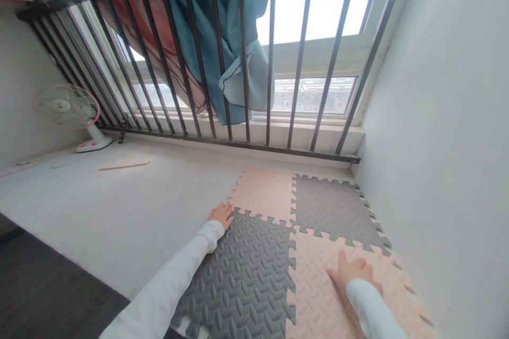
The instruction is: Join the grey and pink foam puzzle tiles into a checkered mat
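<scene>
A pale floor (119,212) fills the left and middle of the frame, running back to a barred railing (238,63) and window across the top, where blue and pink cloth (222,37) hangs over the bars. White walls close in on the right and far left.

In the lower centre and right lie four interlocking foam mats: a dark grey mat (246,270) at lower centre, a pink mat (338,296) at lower right, another pink one (266,190) and a grey one (334,206) behind them, all joined at their toothed edges.

The left hand (221,214) lies open and flat at the far left corner of the dark grey mat, where it meets the pink one behind. The right hand (352,271) is spread flat on the near pink mat, gripping nothing. Judging by this, the seams are being pressed home; the next move would call for firm, even pressure along any joint not yet seated.

A small pink fan (67,108) stands at the left edge, a thin wooden strip (124,166) near it.
</scene>
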